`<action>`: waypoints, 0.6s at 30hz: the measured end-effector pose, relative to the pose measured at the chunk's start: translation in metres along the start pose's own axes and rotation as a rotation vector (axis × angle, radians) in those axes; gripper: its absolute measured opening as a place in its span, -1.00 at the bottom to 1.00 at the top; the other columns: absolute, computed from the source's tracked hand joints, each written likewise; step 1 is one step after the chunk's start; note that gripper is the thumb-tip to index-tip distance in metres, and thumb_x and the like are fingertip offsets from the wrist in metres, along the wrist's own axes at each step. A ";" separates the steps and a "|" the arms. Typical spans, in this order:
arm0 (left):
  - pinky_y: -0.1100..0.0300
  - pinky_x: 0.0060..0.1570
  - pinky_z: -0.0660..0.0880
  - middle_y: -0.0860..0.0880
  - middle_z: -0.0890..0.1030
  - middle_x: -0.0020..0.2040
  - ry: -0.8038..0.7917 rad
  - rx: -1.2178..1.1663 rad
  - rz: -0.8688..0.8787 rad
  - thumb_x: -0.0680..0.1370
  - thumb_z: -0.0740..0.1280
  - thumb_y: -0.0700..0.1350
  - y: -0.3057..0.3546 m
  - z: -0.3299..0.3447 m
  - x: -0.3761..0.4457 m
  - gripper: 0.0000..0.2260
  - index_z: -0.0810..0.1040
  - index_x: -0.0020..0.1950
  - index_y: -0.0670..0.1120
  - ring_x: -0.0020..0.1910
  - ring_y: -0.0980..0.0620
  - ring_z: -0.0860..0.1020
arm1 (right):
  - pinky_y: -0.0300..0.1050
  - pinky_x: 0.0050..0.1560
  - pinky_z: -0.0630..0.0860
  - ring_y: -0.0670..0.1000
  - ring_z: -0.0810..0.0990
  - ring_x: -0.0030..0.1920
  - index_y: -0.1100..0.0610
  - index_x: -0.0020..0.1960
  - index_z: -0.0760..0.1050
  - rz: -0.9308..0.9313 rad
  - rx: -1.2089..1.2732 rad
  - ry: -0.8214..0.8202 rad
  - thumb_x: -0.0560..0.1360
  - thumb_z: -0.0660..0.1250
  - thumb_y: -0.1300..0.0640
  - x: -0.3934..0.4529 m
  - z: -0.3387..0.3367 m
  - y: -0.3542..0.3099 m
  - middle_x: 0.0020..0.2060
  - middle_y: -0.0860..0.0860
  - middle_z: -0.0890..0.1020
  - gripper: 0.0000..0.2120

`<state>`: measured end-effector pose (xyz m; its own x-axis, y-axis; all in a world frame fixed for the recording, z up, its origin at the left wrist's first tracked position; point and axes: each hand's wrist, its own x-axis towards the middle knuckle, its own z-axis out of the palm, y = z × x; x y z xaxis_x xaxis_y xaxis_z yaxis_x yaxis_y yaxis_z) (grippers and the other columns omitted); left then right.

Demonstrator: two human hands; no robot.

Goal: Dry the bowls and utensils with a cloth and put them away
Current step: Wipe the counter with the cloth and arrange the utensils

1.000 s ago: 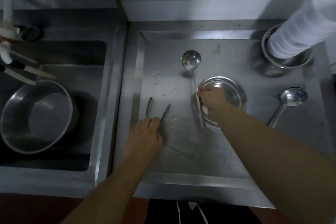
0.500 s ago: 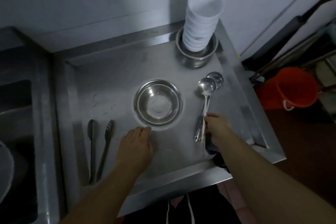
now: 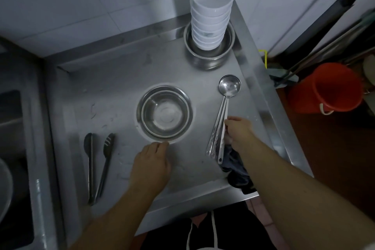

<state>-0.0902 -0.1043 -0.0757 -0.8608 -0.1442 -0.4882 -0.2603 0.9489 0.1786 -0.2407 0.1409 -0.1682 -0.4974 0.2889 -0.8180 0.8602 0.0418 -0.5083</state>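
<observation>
On counter, left hand (image 3: 151, 165) flat, right hand (image 3: 241, 133) pinching ladles (image 3: 221, 119)

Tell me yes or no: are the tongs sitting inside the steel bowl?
No. The tongs lie flat on the counter, left of the steel bowl and apart from it.

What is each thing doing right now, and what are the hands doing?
Steel bowl: upright, empty.
White bowls: stacked in a metal pot.
Ladles: lying together.
Tongs: lying flat, untouched.
Cloth: bunched under right hand.
Left hand: open, fingertips at bowl's rim.
Right hand: on ladle handles.
</observation>
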 end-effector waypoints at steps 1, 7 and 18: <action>-0.04 0.30 0.46 -0.08 0.57 0.40 0.000 -0.002 0.000 0.63 0.31 -0.08 0.000 0.001 -0.001 -0.52 0.44 0.56 -0.06 0.33 -0.14 0.53 | -0.14 -0.48 0.49 0.08 0.58 -0.48 0.10 -0.02 0.64 -0.019 -0.014 0.006 0.55 0.40 0.24 0.000 0.002 -0.001 -0.27 0.12 0.68 -0.92; -0.03 0.29 0.46 -0.06 0.56 0.39 -0.009 0.008 -0.018 0.62 0.31 -0.07 -0.004 0.008 -0.006 -0.53 0.45 0.55 -0.04 0.33 -0.13 0.52 | 0.06 -0.02 0.72 0.12 0.73 -0.13 0.05 -0.07 0.66 -0.123 -0.159 0.053 0.54 0.42 0.22 0.005 0.006 -0.001 -0.18 0.06 0.74 -0.91; -0.06 0.27 0.48 -0.06 0.59 0.36 0.017 -0.056 -0.068 0.60 0.34 -0.10 -0.050 0.011 -0.028 -0.54 0.49 0.51 -0.03 0.31 -0.13 0.53 | 0.01 0.09 0.64 0.16 0.69 0.00 0.10 0.06 0.68 -0.275 -0.564 0.128 0.55 0.44 0.06 -0.003 0.015 -0.014 -0.03 0.09 0.74 -0.85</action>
<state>-0.0486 -0.1443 -0.0809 -0.8474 -0.2126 -0.4865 -0.3417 0.9197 0.1932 -0.2533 0.1247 -0.1629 -0.7210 0.3065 -0.6214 0.6475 0.6172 -0.4469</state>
